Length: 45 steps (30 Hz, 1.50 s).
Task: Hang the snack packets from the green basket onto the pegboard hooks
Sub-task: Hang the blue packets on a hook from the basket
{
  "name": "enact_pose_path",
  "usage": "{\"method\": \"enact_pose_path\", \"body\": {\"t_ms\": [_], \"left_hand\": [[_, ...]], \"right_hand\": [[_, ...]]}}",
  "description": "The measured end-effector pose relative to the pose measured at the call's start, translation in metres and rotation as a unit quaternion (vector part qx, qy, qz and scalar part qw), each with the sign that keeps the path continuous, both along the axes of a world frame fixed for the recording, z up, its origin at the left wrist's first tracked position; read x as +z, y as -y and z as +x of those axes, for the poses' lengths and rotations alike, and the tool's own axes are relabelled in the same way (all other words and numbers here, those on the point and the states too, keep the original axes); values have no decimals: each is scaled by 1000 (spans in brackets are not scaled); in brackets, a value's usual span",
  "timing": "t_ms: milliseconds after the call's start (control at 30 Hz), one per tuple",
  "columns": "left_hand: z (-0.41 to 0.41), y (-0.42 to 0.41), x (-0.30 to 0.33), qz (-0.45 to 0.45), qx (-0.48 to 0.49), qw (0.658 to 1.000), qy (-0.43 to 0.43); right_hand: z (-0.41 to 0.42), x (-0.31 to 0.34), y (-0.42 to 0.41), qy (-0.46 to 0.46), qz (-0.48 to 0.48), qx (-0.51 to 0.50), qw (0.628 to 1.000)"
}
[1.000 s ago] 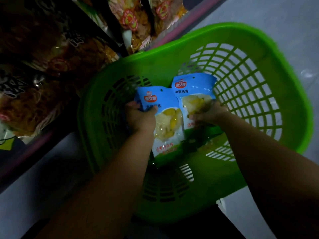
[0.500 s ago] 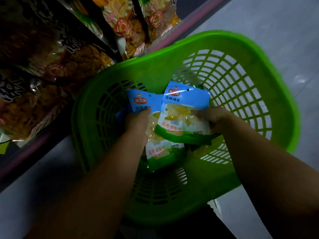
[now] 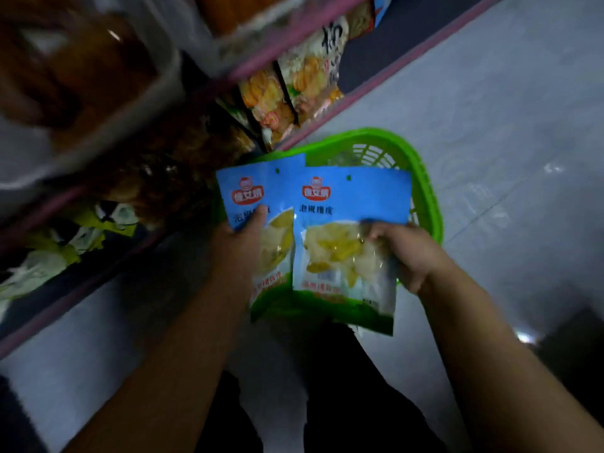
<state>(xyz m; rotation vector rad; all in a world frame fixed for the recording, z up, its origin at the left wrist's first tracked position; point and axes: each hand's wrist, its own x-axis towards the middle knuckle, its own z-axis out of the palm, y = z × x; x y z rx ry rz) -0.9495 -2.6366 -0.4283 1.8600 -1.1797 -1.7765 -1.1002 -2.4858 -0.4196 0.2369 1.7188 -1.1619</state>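
Note:
I hold two blue-and-green snack packets with yellow contents, both lifted above the green basket [image 3: 421,178] on the floor. My left hand [image 3: 243,238] grips the left packet [image 3: 258,188] with the thumb across its front. My right hand [image 3: 403,250] pinches the right packet [image 3: 346,237] at its right edge. Each packet has a small hang hole near its top. The two packets overlap slightly at the middle and hide most of the basket. No pegboard hooks show in the view.
Store shelves [image 3: 287,67] with pink edges run along the left and top, stocked with bagged snacks [image 3: 294,93]. Grey tiled floor [image 3: 506,125] spreads to the right. My dark trouser legs [image 3: 327,403] are below the packets.
Both hands have lifted the two packets up out of the basket. The view has pulled up and back, so the basket looks smaller and farther away.

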Motion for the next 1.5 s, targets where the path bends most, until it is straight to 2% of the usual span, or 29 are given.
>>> {"method": "enact_pose_path", "body": {"t_ms": [67,133,333,433,533,667,833,1000,1100,1267,1367,1500], "left_hand": [[15,-1,68,-6,28,1000,3],[35,-2,139,-11,48,999,-21],[92,13,336,-97,83,986,-105],[130,28,417,-155,113,972,-138],[183,36,490,-208,156,952,-162],[264,46,568,-308,205,909,-191],[359,64,647,-412,218,859,-212],[426,87,693,-424,157,839,-303],[444,104,721,-465,108,818,-322],[446,139,786,-577,35,761,-293],[430,160,820,-616,-3,744,-259],[411,183,854,-646,6,723,-245]], "right_hand": [[20,71,-4,40,-50,-37,997],[42,142,-5,57,-82,-34,994],[84,313,33,-49,-103,72,991],[101,380,72,-106,-143,148,973],[134,444,116,-172,-224,238,929],[201,526,164,-235,-319,333,856],[302,626,204,-287,-461,363,757],[374,676,231,-294,-536,330,719],[393,688,241,-306,-560,274,720],[389,719,255,-366,-584,220,691],[374,740,270,-403,-583,186,680],[362,774,290,-443,-588,187,650]]}}
